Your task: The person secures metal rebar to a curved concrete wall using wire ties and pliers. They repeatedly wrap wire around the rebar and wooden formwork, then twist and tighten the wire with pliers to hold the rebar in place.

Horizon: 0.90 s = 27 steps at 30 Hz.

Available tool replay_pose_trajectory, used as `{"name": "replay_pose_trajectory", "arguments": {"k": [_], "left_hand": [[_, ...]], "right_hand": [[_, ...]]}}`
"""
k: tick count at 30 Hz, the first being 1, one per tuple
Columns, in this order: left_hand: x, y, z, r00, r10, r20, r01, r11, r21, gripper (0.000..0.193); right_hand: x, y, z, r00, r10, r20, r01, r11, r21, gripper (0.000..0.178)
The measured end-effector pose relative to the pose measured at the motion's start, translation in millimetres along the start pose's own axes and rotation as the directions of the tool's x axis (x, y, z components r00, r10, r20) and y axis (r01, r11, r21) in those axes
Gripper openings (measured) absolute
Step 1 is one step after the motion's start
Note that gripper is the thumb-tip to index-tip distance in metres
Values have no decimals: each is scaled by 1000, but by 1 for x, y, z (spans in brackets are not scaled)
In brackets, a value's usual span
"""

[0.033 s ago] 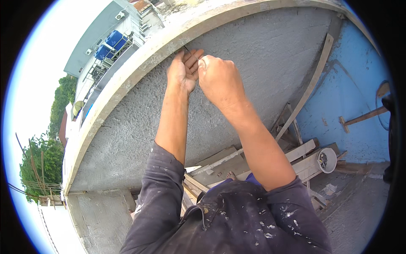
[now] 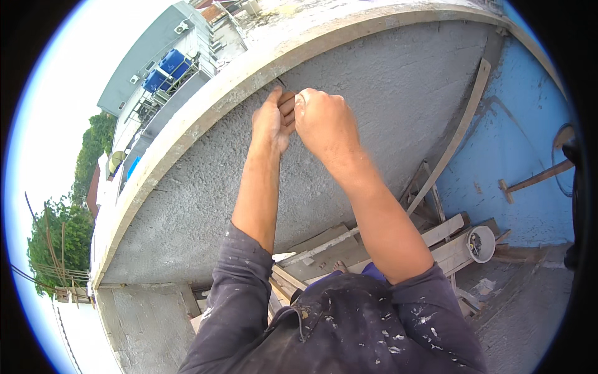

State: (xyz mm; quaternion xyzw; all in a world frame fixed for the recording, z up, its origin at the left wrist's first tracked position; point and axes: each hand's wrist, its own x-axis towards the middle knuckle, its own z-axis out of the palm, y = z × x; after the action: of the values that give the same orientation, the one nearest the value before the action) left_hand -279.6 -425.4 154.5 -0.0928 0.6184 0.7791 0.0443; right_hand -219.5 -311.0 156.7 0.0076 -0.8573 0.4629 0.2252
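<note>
My left hand (image 2: 272, 124) is raised against the upper part of a rough grey plastered wall (image 2: 386, 81). Its palm is turned up and its fingers are apart and slightly bent, with nothing gripped. Just above its fingertips a short, thin dark strand (image 2: 281, 81), like wire, shows at the wall under the pale top edge. My right hand (image 2: 327, 121) is closed in a fist right beside the left fingers, thumb pressed on the forefinger. Whatever it pinches is hidden or too thin to make out.
A pale curved ledge (image 2: 187, 126) caps the wall, with rooftops and blue tanks (image 2: 174, 62) beyond. Below lie planks (image 2: 442, 229) and a white bucket (image 2: 481, 244). A long wooden strip (image 2: 458, 131) leans near the blue wall (image 2: 517, 124) at right.
Both hands appear slightly lower in the picture, as the whole view has shifted. The left fingers look more bent and closer to the right fist.
</note>
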Motion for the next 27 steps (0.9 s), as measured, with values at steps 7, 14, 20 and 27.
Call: {"name": "replay_pose_trajectory", "arguments": {"k": [7, 14, 20, 27], "left_hand": [[-50, 90, -34, 833, 401, 382, -542, 453, 708, 36], [125, 188, -29, 839, 409, 359, -397, 9, 918, 47], [187, 167, -16, 983, -68, 169, -179, -192, 965, 55], [201, 160, -17, 969, -200, 145, -109, 180, 978, 47]], "right_hand": [[62, -5, 39, 997, 72, 14, -73, 997, 31, 31], [71, 1, 68, 981, 192, 32, -194, 945, 263, 32], [90, 0, 68, 939, 310, 148, -344, 844, 412, 29], [92, -4, 63, 929, 319, 187, -369, 780, 506, 23]]}}
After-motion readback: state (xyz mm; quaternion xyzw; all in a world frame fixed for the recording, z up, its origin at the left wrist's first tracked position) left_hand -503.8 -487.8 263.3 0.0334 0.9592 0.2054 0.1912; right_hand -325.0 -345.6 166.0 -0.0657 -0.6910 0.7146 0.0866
